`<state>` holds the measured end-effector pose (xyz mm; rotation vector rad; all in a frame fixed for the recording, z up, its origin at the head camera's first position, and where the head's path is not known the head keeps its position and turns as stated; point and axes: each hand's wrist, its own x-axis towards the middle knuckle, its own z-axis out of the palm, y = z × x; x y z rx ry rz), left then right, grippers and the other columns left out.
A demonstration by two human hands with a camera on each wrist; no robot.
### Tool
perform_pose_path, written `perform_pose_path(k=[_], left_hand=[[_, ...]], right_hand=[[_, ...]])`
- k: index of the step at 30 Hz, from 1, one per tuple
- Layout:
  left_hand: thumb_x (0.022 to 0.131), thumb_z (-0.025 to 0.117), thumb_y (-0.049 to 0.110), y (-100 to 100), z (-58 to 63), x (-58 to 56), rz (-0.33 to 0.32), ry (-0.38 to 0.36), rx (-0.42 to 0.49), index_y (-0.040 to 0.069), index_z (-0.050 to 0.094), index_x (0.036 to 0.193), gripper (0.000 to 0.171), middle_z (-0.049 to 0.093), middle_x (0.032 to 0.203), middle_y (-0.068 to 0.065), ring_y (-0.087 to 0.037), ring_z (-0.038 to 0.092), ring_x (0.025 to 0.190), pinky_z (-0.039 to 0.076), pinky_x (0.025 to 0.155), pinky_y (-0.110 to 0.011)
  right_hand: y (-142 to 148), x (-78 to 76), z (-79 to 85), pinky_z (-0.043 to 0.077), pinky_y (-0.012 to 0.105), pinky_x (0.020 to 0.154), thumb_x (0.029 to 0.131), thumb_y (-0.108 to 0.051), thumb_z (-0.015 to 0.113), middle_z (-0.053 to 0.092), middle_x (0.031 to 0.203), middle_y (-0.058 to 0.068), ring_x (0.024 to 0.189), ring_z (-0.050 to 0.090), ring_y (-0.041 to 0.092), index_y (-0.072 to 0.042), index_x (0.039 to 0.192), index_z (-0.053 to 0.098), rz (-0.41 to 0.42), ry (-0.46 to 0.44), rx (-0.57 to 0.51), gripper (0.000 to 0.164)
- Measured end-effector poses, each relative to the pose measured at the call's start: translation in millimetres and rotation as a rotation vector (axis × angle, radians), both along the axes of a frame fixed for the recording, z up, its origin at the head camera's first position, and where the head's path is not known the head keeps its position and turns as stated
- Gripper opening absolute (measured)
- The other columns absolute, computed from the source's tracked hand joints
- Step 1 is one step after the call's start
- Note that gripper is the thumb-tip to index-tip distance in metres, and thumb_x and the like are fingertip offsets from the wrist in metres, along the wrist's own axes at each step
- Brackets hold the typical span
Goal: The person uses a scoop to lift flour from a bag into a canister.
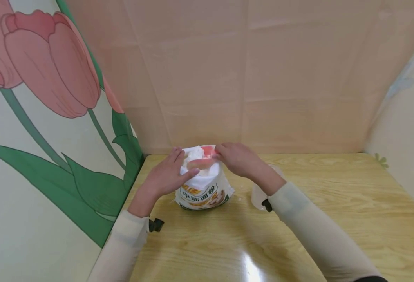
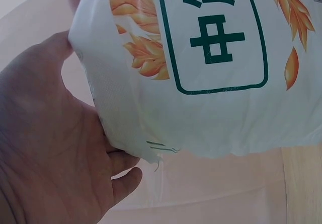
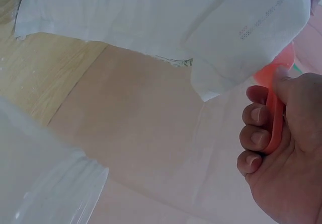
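Note:
A white flour bag (image 1: 203, 192) stands upright on the table with its top open and green and orange print on its front. My left hand (image 1: 168, 172) holds the bag's rim at the left, thumb in front. In the left wrist view, the other fingers of my left hand (image 2: 50, 123) reach behind the bag's edge. My right hand (image 1: 240, 158) grips the handle of a coral-red scoop (image 1: 202, 162) at the bag's mouth. White flour (image 1: 195, 152) shows heaped at the scoop. The right wrist view shows the fingers of my right hand (image 3: 297, 118) curled round the handle.
A clear plastic container (image 1: 258, 197) stands right of the bag, partly hidden under my right forearm. White specks lie on the wooden table (image 1: 333, 196) by the bag. A draped cloth (image 1: 281, 78) closes the back, and a wall with painted tulips (image 1: 51, 62) rises at the left.

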<state>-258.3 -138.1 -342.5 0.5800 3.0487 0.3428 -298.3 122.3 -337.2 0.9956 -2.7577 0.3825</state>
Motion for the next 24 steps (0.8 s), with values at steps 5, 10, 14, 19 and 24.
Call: perform_pose_path(k=[5, 10, 14, 19, 24], left_hand=[[0.093, 0.025, 0.083, -2, 0.2, 1.0, -0.003, -0.001, 0.001, 0.002, 0.018, 0.161, 0.105, 0.010, 0.170, -0.013, -0.025, 0.007, 0.157, 0.024, 0.122, -0.048], [0.093, 0.027, 0.083, -3, 0.8, 2.4, -0.002, 0.000, 0.006, 0.003, 0.019, 0.161, 0.106, 0.010, 0.170, -0.013, -0.027, 0.008, 0.157, 0.024, 0.122, -0.049], [0.093, 0.027, 0.083, -3, 1.6, 2.9, 0.001, -0.002, 0.000, 0.003, 0.018, 0.161, 0.106, 0.010, 0.170, -0.014, -0.028, 0.008, 0.157, 0.024, 0.122, -0.049], [0.094, 0.029, 0.081, -2, 3.6, 4.3, -0.001, -0.001, 0.000, 0.001, 0.019, 0.161, 0.104, 0.011, 0.169, -0.015, -0.029, 0.009, 0.157, 0.025, 0.121, -0.051], [0.095, 0.030, 0.079, -1, 4.2, 4.7, -0.006, 0.003, -0.009, 0.000, 0.019, 0.160, 0.103, 0.012, 0.169, -0.017, -0.030, 0.009, 0.157, 0.026, 0.121, -0.052]], right_hand=[[0, 5.3, -1.0, 0.048, 0.046, 0.087, 0.108, -0.032, 0.048, 0.064, 0.096, 0.006, 0.095, 0.061, 0.029, -0.012, 0.100, 0.057, -0.018, 0.040, 0.011, 0.024], [0, 9.2, -1.5, 0.046, 0.043, 0.088, 0.108, -0.034, 0.047, 0.062, 0.097, 0.005, 0.098, 0.059, 0.029, -0.012, 0.103, 0.056, -0.038, 0.074, 0.036, 0.024], [1, 11.5, -0.2, 0.046, 0.040, 0.083, 0.108, -0.034, 0.049, 0.059, 0.094, 0.005, 0.093, 0.055, 0.027, -0.011, 0.104, 0.056, -0.047, 0.085, 0.055, 0.024], [4, 14.9, 3.9, 0.045, 0.039, 0.079, 0.108, -0.033, 0.049, 0.055, 0.092, 0.005, 0.091, 0.053, 0.026, -0.010, 0.105, 0.055, -0.042, 0.087, 0.065, 0.024], [7, 18.0, 6.1, 0.046, 0.040, 0.080, 0.108, -0.033, 0.049, 0.057, 0.095, 0.006, 0.092, 0.054, 0.026, -0.009, 0.108, 0.057, -0.042, 0.076, 0.062, 0.025]])
